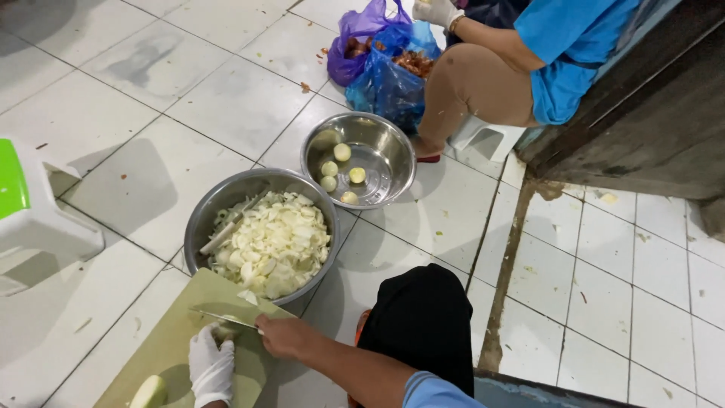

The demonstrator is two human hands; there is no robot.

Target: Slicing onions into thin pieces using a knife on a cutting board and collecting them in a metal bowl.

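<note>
On white floor tiles (226, 106), right hand (283, 338) gripping knife (223, 319), gloved left hand (211, 366) pinning onion (224, 331) on cutting board (170, 347)

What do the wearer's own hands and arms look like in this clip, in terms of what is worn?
The left hand wears a white disposable glove reaching just past the wrist. The right hand is bare, with a bare forearm and a light blue short sleeve showing at the upper arm. No jewellery or watch is visible.

Chopped pieces (273, 243) in near bowl (208, 210); cutting board (162, 344) before it
</note>
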